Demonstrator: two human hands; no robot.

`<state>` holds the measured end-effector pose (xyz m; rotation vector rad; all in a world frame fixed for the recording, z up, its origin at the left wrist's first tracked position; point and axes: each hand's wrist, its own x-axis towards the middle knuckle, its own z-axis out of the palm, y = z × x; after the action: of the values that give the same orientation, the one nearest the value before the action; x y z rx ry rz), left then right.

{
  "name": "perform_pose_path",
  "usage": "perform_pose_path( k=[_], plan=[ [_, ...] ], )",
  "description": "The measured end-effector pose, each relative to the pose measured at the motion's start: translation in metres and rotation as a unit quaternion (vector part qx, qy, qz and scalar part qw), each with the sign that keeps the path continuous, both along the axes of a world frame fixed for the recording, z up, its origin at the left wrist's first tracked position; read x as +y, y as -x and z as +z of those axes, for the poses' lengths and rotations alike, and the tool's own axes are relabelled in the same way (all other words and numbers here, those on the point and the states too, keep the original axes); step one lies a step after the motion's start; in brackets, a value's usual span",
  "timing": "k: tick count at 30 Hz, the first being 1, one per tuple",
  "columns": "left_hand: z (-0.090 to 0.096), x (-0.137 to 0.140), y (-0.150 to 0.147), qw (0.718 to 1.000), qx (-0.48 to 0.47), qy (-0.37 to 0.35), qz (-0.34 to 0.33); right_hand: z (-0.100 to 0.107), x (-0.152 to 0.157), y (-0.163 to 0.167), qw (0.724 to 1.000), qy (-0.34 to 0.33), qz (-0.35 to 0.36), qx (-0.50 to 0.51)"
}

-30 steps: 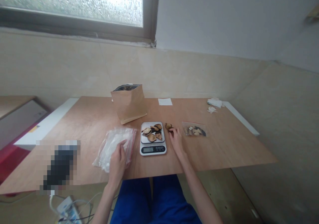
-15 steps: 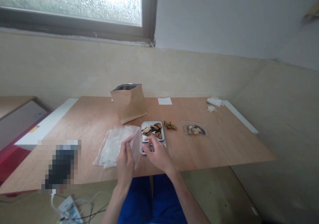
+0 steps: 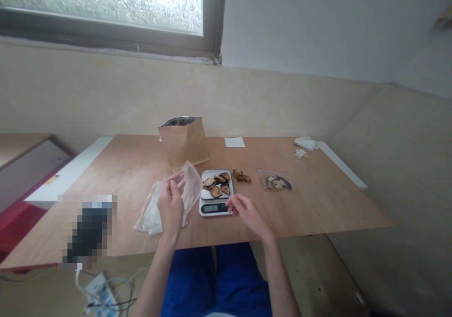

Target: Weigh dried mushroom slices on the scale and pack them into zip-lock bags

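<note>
My left hand is closed on the upper edge of a clear plastic zip bag, lifted above a pile of similar clear bags. Right of the bag, a white digital kitchen scale carries several brown-edged dried slices on its plate. Its display is visible, but the reading is too small to make out. At the scale's lower right corner is my right hand, with loosely bent fingers and nothing visible in them. Whether its fingertips touch the scale I cannot tell.
Behind the bags stands an open brown paper pouch. More dried slices lie beside the scale, and a filled zip bag lies further right. White paper and crumpled white scraps are at the back. A pixelated dark object is at left.
My right hand has drawn away from the bag to the scale's lower right, uncovering the display. My left hand has moved slightly left and up, raising the zip bag.
</note>
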<state>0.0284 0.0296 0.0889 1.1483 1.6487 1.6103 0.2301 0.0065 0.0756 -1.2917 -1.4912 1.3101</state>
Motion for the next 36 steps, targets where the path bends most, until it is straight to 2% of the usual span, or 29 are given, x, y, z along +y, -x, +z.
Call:
perform_pose_path(
  k=[4, 9, 15, 19, 23, 27, 30, 33, 36],
  plan=[
    [-0.006, 0.013, 0.002, 0.999, -0.011, 0.034, -0.012, -0.025, 0.004, -0.007, 0.994, -0.029, -0.097, -0.049],
    [-0.012, 0.021, -0.001, 0.999, 0.018, 0.047, -0.005, -0.048, 0.025, 0.01, 0.965, -0.102, -0.213, -0.112],
    [-0.019, 0.022, -0.003, 0.999, 0.021, 0.045, -0.004, -0.057, 0.041, 0.031, 0.937, -0.13, -0.259, -0.196],
    [-0.024, 0.023, -0.003, 0.999, 0.013, 0.04, 0.001, -0.047, 0.042, 0.031, 0.932, -0.14, -0.261, -0.207],
    [-0.027, 0.024, -0.006, 0.999, 0.014, 0.04, 0.005, -0.016, 0.042, 0.035, 0.93, -0.17, -0.276, -0.173],
    [-0.024, 0.023, -0.011, 0.998, 0.02, 0.058, 0.002, 0.024, 0.041, 0.052, 0.959, -0.186, -0.196, -0.087],
    [-0.019, 0.02, -0.013, 0.998, 0.021, 0.06, -0.012, 0.041, 0.039, 0.064, 0.969, -0.199, -0.128, -0.071],
    [-0.016, 0.018, -0.009, 0.998, 0.0, 0.06, -0.025, 0.04, 0.041, 0.067, 0.972, -0.204, -0.083, -0.079],
    [-0.018, 0.016, -0.002, 0.997, -0.042, 0.058, -0.029, 0.024, 0.049, 0.062, 0.959, -0.231, -0.101, -0.13]
  ],
)
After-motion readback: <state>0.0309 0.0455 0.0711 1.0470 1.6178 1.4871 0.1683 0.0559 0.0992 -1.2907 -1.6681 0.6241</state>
